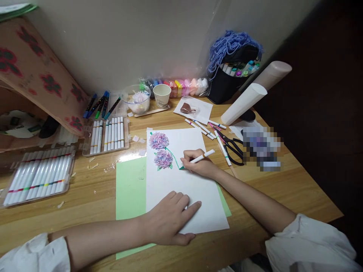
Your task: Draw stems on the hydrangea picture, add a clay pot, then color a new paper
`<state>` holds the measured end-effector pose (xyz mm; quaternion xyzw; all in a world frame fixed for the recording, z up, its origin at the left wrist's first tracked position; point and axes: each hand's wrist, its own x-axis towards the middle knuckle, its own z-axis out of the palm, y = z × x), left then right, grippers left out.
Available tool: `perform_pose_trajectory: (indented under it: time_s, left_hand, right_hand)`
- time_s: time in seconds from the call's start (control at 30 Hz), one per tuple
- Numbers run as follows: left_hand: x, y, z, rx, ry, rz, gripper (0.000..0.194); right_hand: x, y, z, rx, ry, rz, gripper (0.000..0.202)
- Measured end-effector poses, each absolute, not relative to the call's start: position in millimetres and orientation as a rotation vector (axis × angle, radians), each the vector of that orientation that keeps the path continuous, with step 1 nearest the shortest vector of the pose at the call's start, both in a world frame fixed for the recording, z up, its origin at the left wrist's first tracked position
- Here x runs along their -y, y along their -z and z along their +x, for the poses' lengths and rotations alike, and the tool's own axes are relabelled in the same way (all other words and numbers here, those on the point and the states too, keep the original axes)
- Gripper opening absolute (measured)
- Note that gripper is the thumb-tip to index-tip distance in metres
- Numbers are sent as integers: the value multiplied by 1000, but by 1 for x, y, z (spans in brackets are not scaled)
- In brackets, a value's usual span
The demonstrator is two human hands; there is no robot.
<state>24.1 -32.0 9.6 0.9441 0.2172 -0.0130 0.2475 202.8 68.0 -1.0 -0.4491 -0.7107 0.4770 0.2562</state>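
The left hand [172, 216] lay on the lower part of the white paper [202, 206], thumb spread, holding nothing; steady pressure suited keeping it from sliding over the green sheet [130, 192]. Farther up, the right hand's [200, 165] grip was clamped on a marker [206, 155], tip by the green line's [173, 156] lower end, where light strokes seemed best. Beyond were purplish flower heads [162, 159], best left unsmudged.

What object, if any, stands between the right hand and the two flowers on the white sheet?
Nothing visible stands in the way: between the right hand, holding the marker, and the two flowers lie only bare white sheet and green drawn marks. The left hand rests lower on the sheet.
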Motion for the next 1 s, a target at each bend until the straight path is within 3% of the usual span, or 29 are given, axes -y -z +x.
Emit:
perform_pose_trajectory:
  time_s: [1.0]
  left_hand:
    - [32, -10, 24, -583, 29, 2590, 71]
  right_hand:
    - [-70, -1, 209, 2056, -1385, -1120, 33]
